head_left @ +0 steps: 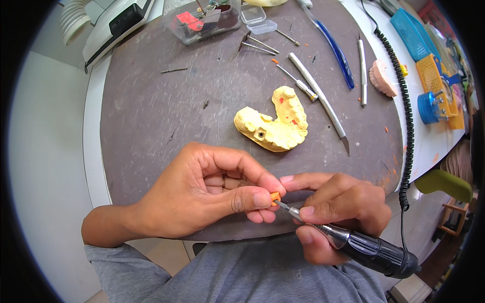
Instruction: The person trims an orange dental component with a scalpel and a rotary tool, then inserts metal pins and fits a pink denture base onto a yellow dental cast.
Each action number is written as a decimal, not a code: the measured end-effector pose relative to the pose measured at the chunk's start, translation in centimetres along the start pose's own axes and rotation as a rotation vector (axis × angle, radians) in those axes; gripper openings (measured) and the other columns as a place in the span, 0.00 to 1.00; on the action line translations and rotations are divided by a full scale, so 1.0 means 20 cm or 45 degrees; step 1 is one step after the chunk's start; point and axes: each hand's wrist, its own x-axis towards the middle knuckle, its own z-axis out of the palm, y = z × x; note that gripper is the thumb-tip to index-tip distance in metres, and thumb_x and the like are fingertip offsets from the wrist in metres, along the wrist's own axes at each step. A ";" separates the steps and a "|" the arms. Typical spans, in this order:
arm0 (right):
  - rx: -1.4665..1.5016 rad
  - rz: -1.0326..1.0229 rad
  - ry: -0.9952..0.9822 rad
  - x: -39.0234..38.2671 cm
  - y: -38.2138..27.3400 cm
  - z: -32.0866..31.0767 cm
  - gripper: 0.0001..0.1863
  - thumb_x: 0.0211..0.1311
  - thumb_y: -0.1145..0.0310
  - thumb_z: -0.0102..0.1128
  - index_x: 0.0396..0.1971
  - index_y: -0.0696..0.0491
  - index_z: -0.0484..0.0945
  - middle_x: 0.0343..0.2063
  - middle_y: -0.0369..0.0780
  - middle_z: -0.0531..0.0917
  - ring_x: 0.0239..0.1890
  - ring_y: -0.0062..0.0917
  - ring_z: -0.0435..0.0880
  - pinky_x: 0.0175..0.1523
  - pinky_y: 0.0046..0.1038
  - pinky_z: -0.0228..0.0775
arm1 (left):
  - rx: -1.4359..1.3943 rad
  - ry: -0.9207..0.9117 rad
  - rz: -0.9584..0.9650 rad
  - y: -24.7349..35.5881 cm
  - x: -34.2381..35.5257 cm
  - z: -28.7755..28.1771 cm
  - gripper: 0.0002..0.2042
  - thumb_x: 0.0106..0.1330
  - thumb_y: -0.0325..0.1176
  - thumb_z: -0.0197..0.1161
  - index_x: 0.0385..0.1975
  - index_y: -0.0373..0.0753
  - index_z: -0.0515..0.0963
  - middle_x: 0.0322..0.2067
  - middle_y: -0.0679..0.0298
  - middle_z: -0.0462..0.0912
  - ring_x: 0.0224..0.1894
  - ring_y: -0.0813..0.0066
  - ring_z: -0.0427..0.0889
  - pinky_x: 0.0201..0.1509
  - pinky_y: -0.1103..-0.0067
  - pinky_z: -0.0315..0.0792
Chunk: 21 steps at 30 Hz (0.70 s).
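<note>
Between thumb and index fingertip, my left hand (pixel 212 194) pinches a small orange piece (pixel 275 197), its other fingers curled behind. My right hand (pixel 346 204) is wrapped round a rotary handpiece (pixel 371 251) with a black body and silver nose. The handpiece's thin bur (pixel 282 204) meets the orange piece at the left fingertips. Just beyond both hands, a yellow dental cast (pixel 275 121) lies on the mat, a dark round hole in its near side and red marks on its teeth.
Right of the cast lie a scalpel (pixel 321 96), a small screwdriver (pixel 305 90), a blue-handled brush (pixel 336 53) and a slim metal tool (pixel 362 70). A pink cast (pixel 383 78) sits beside the coiled cord (pixel 408 131). Farther back stands a clear box (pixel 202 33) near metal burs (pixel 257 45).
</note>
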 end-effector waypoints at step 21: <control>-0.015 0.017 -0.063 0.01 0.00 -0.01 0.09 0.52 0.78 0.72 0.31 0.62 0.79 0.23 0.43 0.81 0.25 0.26 0.85 0.47 0.46 0.86 | -0.038 -0.068 -0.092 0.02 0.00 -0.02 0.10 0.69 0.26 0.66 0.42 0.24 0.80 0.34 0.52 0.87 0.35 0.70 0.89 0.42 0.78 0.85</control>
